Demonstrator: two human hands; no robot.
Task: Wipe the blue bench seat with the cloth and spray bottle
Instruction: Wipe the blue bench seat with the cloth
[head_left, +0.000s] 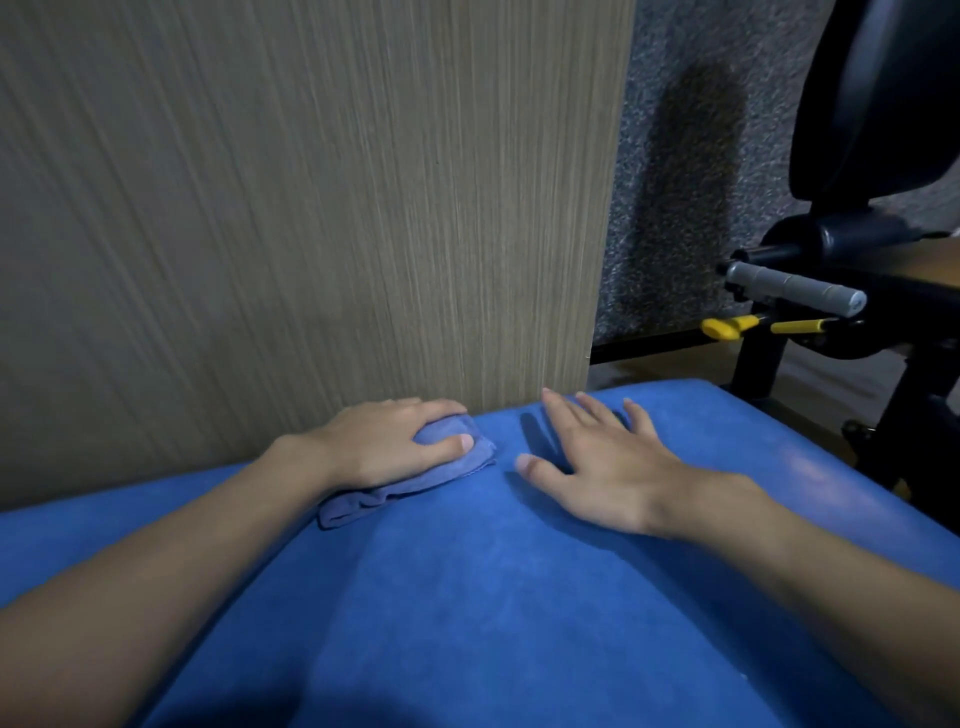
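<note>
The blue bench seat (493, 597) fills the lower half of the view. A bunched blue cloth (415, 480) lies on it near the back edge, against the wooden panel. My left hand (382, 441) grips the cloth, fingers curled over its top and thumb along its front. To the right, my right hand (597, 467) rests flat on the seat with fingers spread, a short gap away from the cloth. No spray bottle is in view.
A tall wood-grain panel (311, 208) stands directly behind the seat. Right of it is a grey textured wall (691, 182). Black exercise equipment (857, 156) with a grey handle (795, 288) and yellow levers (727, 327) stands at the far right.
</note>
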